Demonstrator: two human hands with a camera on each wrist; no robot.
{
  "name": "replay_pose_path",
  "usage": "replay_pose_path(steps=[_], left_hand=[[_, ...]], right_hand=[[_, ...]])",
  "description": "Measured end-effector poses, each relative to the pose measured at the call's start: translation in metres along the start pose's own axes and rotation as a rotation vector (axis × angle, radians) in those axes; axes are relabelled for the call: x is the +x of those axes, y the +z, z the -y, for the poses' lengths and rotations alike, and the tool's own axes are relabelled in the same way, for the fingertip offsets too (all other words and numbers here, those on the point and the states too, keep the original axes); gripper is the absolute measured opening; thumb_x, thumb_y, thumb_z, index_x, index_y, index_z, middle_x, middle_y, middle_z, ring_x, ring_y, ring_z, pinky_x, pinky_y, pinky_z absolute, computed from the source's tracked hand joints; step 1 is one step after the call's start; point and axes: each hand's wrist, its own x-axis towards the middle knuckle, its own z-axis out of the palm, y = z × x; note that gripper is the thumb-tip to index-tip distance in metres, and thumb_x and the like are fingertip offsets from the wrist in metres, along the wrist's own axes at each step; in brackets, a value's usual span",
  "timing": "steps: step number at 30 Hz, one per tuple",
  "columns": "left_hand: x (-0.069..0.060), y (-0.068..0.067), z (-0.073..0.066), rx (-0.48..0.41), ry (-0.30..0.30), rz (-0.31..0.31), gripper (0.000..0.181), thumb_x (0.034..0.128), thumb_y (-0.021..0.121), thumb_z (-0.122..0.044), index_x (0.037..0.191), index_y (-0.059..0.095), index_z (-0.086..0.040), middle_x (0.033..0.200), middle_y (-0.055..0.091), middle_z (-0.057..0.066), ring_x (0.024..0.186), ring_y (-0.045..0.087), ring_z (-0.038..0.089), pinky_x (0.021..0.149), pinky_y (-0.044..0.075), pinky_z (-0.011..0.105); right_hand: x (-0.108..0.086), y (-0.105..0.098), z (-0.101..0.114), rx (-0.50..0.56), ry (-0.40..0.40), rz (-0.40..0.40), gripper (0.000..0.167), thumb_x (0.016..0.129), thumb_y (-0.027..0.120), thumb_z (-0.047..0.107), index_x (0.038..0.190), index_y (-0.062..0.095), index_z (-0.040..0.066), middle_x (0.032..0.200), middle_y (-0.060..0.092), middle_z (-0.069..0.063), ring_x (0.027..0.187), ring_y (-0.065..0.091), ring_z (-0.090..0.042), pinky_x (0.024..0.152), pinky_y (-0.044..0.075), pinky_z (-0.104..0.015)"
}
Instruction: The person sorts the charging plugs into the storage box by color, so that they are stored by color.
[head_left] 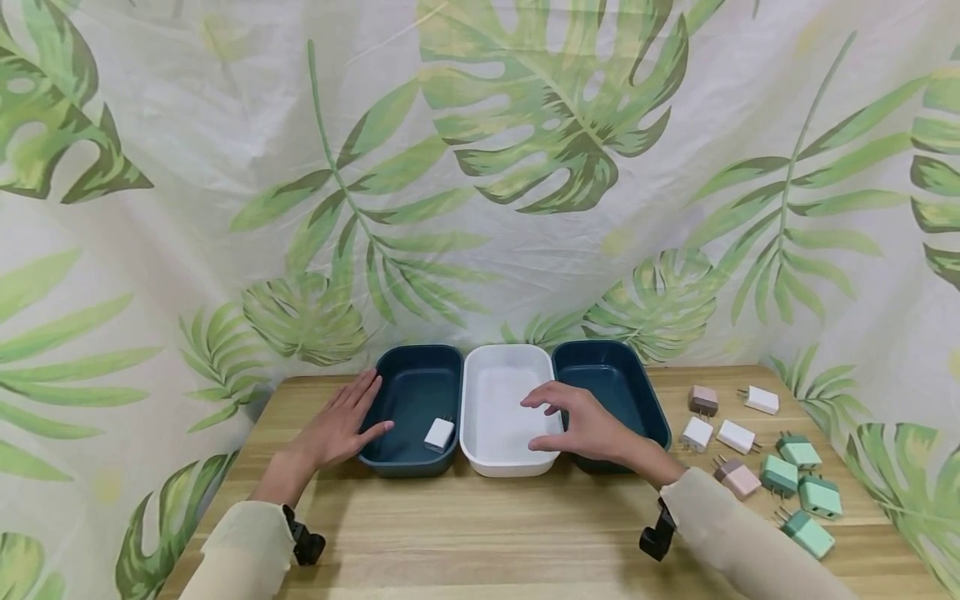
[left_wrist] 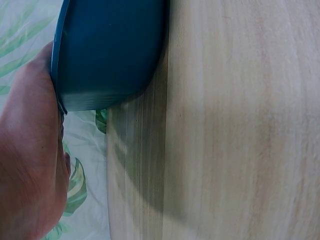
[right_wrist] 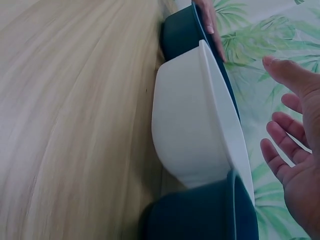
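Note:
My left hand (head_left: 341, 425) rests on the left rim of the left dark blue bin (head_left: 412, 392), its fingers straight and thumb reaching over the inside. A white charger plug (head_left: 438, 434) lies in that bin near its front right corner. Over the right side of the white bin (head_left: 502, 450) hovers my right hand (head_left: 581, 425), thumb and fingers apart with nothing between them. In the right wrist view this right hand (right_wrist: 300, 135) is raised above the bins, fingers loosely bent. Partly behind the right hand stands the right dark blue bin (head_left: 600, 367).
At the table's right lie several chargers: white ones such as a white charger (head_left: 762, 399), a brown charger (head_left: 702, 400), a pink charger (head_left: 738, 478) and several green ones, among them a green charger (head_left: 808, 533). A leaf-patterned cloth (head_left: 525, 250) hangs behind the wooden table (head_left: 450, 533).

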Motion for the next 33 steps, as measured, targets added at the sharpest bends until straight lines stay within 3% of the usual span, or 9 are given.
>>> replay_pose_path(steps=[7,17,26,33], left_hand=[[0.000,0.000,0.000,0.001,-0.001,0.001,0.089,0.1065,0.054,-0.056,0.167,0.023,0.001,0.175,0.017,0.023,0.162,0.016,0.042,0.127,0.018,0.065],[0.000,0.003,0.002,0.006,-0.005,0.003,0.089,0.1064,0.054,-0.056,0.167,0.023,0.001,0.175,0.017,0.022,0.161,0.017,0.043,0.127,0.018,0.064],[0.001,0.003,0.001,-0.003,-0.004,0.003,0.089,0.1063,0.053,-0.057,0.167,0.024,0.001,0.175,0.017,0.023,0.162,0.016,0.043,0.127,0.018,0.064],[0.000,0.003,0.001,0.003,-0.006,-0.002,0.090,0.1063,0.053,-0.058,0.167,0.023,0.001,0.175,0.016,0.022,0.162,0.016,0.042,0.127,0.018,0.064]], right_hand=[[-0.018,-0.013,-0.005,-0.069,-0.015,-0.020,0.051,0.084,0.092,0.025,0.127,0.074,0.006,0.126,0.073,-0.011,0.106,0.068,-0.034,0.088,0.061,-0.042],[-0.038,-0.033,-0.015,-0.090,-0.049,-0.049,0.048,0.083,0.093,0.019,0.125,0.074,0.004,0.119,0.075,-0.013,0.099,0.071,-0.027,0.083,0.062,-0.045],[-0.059,-0.053,-0.022,-0.120,-0.024,-0.097,0.046,0.081,0.094,0.016,0.123,0.075,0.012,0.119,0.075,-0.004,0.102,0.069,-0.010,0.085,0.061,-0.033],[-0.069,-0.068,-0.026,-0.119,-0.012,-0.091,0.047,0.082,0.093,0.013,0.125,0.074,0.011,0.119,0.073,-0.007,0.102,0.068,-0.010,0.086,0.060,-0.030]])
